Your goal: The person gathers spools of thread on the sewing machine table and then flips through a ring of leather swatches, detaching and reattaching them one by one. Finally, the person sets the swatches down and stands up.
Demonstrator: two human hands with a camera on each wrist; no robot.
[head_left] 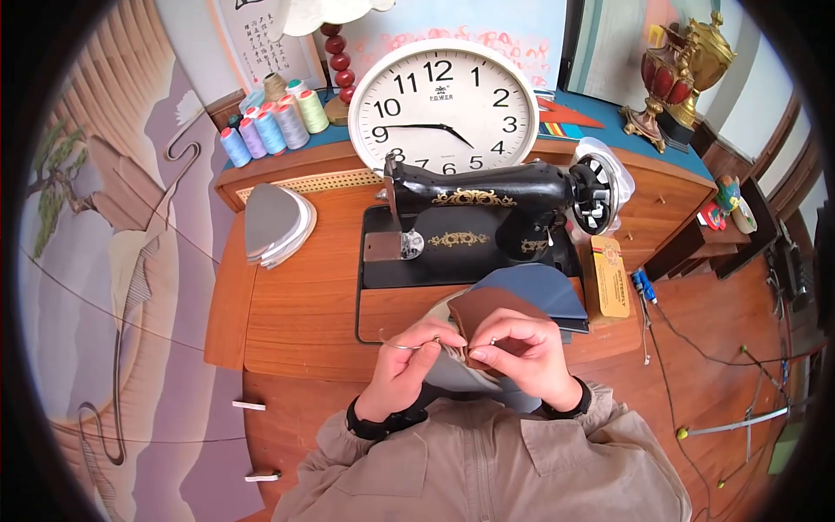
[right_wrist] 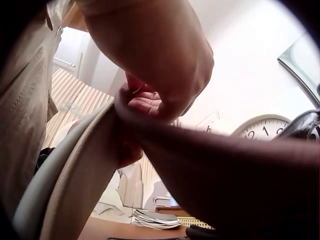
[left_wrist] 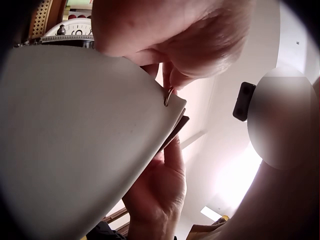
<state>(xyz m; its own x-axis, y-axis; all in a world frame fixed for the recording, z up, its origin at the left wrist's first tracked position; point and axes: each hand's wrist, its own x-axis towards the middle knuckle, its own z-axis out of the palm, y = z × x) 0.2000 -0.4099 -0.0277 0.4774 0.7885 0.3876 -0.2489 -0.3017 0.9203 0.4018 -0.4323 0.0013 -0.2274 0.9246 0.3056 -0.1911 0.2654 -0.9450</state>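
My left hand (head_left: pixel 407 365) pinches a thin metal ring (head_left: pixel 396 346) between thumb and forefinger. In the left wrist view the ring (left_wrist: pixel 167 96) passes through a hole near the tip of a large grey-white teardrop-shaped sheet (left_wrist: pixel 80 135). Opposite, the right hand (head_left: pixel 526 352) pinches the tip of the stacked sheets, with a brown sheet (head_left: pixel 487 306) under its fingers. Blue (head_left: pixel 535 287) and beige sheets belong to this fanned bundle, which hangs over the table's front edge. From the right wrist, the brown sheet (right_wrist: pixel 215 170) hides part of the fingers.
Behind the hands stands a black sewing machine (head_left: pixel 461 209). A stack of grey teardrop sheets (head_left: pixel 278 222) lies to its left, a yellow box (head_left: pixel 611 278) to its right. Thread spools (head_left: pixel 270 126), a large clock (head_left: pixel 444 104) and ornate urns (head_left: pixel 674 83) line the back.
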